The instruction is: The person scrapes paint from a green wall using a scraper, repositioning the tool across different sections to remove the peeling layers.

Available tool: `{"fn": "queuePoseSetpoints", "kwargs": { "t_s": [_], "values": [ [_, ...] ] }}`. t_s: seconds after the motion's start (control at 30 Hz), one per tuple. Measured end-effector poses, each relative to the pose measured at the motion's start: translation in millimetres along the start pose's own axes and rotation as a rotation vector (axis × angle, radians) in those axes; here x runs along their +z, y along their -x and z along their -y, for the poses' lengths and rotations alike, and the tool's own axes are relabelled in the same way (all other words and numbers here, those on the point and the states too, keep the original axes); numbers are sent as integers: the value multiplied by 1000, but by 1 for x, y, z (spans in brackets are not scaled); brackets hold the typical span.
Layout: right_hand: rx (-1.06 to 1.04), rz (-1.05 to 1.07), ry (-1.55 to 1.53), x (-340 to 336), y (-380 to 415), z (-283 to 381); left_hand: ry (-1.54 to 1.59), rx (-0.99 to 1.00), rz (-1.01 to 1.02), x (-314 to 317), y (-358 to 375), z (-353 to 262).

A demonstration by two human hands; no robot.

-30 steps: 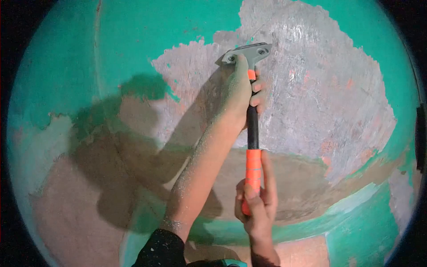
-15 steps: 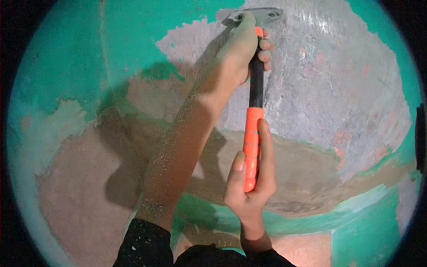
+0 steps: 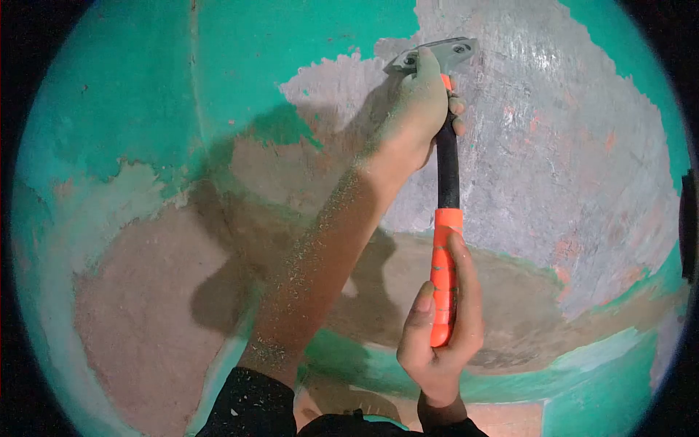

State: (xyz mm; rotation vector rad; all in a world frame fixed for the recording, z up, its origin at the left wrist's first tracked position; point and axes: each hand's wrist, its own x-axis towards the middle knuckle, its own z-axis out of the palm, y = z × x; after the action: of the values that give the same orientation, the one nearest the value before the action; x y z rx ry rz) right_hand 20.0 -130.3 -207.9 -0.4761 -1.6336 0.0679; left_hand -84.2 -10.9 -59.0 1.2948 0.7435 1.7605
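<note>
A paint scraper (image 3: 448,175) with a wide grey head, black shaft and orange grip stands nearly upright against the wall. My left hand (image 3: 428,98) is closed round the shaft just below the head, its thumb pressed on the head's back. Lower down, my right hand (image 3: 444,335) holds the end of the orange grip between thumb and fingers. The scraper's head lies on a bare grey patch (image 3: 524,146) close to the edge of the green paint (image 3: 313,36). Pale paint flecks cover my left forearm and sleeve.
Around the stripped grey patch, green paint remains at the left and right. A brownish bare patch (image 3: 153,313) is at the lower left, and a curved brown band (image 3: 510,298) crosses below. Dark arm shadows fall on the wall. An orange-pink surface (image 3: 502,419) shows at the bottom.
Both hands and the scraper sit slightly lower and further right in view. The wall has also shifted right and down a little, and the scraper's head is tilted somewhat more.
</note>
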Motion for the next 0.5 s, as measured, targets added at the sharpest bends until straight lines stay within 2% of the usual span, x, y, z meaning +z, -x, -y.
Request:
{"fn": "queuePoseSetpoints", "kwargs": {
  "t_s": [0.17, 0.3, 0.5],
  "values": [
    [16, 20, 44, -6, 0, -3, 17, 12, 61, 3, 0, -1],
    [23, -20, -10, -8, -4, -3, 61, 22, 29, 8, -5, 2],
    [79, 103, 77, -16, 5, -9, 100, -15, 118, 5, -4, 7]
  ]
}}
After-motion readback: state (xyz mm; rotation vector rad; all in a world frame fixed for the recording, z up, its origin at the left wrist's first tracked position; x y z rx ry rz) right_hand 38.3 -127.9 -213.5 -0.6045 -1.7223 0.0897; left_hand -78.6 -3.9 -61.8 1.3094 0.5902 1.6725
